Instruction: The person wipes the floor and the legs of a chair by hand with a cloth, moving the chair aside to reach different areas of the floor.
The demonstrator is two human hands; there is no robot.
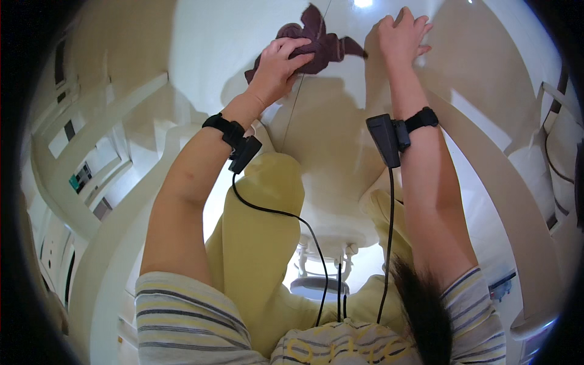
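My left hand (285, 59) presses down on a crumpled dark maroon cloth (321, 52), fingers spread over its left part; the rest of it lies bunched on a smooth, glossy pale surface (219, 32). To the right of the cloth, apart from it, my right hand (404, 36) holds nothing, its fingers bent and spread near the same surface. Each of my wrists bears a black strap with a small black device, and a cable runs from each device towards my body.
A curved pale rail (497, 182) runs along my right side. On the left stand curved pale frames (109, 123) with openings. Below, between my legs in yellow trousers (262, 223), are pale metal fittings and a round grey part (319, 287). A thin seam crosses the pale surface.
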